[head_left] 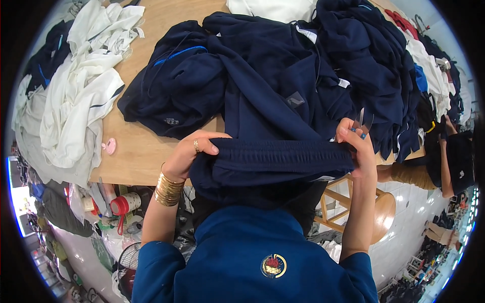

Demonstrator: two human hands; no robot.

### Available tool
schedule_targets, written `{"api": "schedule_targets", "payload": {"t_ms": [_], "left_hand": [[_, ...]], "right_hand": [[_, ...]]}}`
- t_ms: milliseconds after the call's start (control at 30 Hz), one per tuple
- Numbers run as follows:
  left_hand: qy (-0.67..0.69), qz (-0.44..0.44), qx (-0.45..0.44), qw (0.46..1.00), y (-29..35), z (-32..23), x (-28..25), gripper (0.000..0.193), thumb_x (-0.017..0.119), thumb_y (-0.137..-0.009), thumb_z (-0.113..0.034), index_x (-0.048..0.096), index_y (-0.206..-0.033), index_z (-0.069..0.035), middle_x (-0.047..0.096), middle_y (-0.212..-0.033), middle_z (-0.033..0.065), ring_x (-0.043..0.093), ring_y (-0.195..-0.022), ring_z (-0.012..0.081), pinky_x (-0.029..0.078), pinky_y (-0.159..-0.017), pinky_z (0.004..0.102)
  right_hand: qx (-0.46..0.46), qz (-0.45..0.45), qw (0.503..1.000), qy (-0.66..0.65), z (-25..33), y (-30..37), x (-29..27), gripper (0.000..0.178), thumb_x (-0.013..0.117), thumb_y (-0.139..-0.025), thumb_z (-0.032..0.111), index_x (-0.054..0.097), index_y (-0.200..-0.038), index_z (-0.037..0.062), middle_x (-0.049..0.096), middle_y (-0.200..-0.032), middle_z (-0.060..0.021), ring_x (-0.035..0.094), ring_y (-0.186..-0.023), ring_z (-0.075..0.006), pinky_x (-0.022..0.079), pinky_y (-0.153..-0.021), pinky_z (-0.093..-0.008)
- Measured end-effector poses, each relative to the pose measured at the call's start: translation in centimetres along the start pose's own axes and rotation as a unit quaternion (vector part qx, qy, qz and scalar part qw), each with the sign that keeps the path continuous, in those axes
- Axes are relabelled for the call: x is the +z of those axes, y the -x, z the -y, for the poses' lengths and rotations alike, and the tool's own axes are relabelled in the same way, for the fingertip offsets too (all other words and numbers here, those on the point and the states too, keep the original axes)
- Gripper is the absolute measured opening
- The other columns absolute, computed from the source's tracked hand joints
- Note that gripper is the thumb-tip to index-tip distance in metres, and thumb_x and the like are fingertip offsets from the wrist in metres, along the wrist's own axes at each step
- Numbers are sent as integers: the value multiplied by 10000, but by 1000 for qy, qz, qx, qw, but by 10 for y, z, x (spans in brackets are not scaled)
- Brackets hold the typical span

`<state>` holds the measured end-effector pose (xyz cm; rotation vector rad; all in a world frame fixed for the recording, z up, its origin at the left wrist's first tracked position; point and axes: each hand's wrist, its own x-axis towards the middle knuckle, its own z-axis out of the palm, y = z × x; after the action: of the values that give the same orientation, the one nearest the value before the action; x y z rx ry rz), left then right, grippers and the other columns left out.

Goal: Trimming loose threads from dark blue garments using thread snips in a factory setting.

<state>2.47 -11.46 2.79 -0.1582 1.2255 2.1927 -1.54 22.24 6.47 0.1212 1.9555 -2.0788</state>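
**Navy waistband held taut between two hands, small scissors alongside**

Navy garment [283,154]: at the near edge of the table, in front of the person's body. Gathered waistband runs left to right between the hands, fairly level; the rest hangs or folds below it. Whether the long navy strip beyond belongs to it, cannot tell.

Left hand [196,151]: closed on the band's left end, thumb on top, other fingers mostly hidden behind the cloth. Right hand [357,146]: closed at the band's right end, also holding small scissors [362,126], blades apart and pointing to the far side. How firmly it pinches the cloth, cannot tell.

On handling: even pull from both ends suits an elastic band; a lopsided tug would probably skew the gathers. Flat, with no fold trapped under the left thumb, the edge should read best. Scissor points are best aimed away from the cloth, as here; a roll of the right wrist could bring them down on it. The bangles [168,189] on the left wrist might snag loose fabric.

Farther out: navy pile [273,65] heaped on the table [141,164], just beyond the band. Far left, white garments [81,96]; near them a small pink object [110,146]. Near right, a wooden stool [385,217]. Farther right, another person [447,164].
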Motion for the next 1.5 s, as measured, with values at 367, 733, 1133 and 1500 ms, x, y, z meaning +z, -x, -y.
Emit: {"api": "schedule_targets", "payload": {"t_ms": [367,733,1133,1500], "left_hand": [[8,-65,42,997,3,10,-18,414,473,-678,-60,589,-1029,128,633,-1019,194,609,-909,237,457,-886,289],[99,-59,137,984,7,5,-34,370,438,-726,-93,569,-998,121,640,-955,169,613,-863,231,465,-856,286],[90,151,113,978,-7,-33,21,509,542,-684,-22,530,-1179,95,600,-1144,159,578,-1013,215,427,-928,295],[-113,-27,409,905,-141,-395,1,188,528,-853,-57,543,-1034,-8,615,-1002,84,593,-923,203,478,-865,346]], "right_hand": [[29,-10,1000,4,-1,1,-10,208,687,-749,220,548,-662,92,519,-624,23,423,-574,5,240,-485,-148],[27,33,998,35,8,11,-16,231,765,-646,173,558,-663,73,558,-590,-7,448,-505,-39,265,-457,-182],[11,-88,996,13,-16,-19,-29,217,602,-873,242,600,-747,65,596,-601,-18,377,-433,-18,250,-422,-179],[-55,-233,970,35,-131,2,-63,180,596,-882,146,587,-778,-1,607,-667,-62,569,-553,-124,421,-545,-232]]}}
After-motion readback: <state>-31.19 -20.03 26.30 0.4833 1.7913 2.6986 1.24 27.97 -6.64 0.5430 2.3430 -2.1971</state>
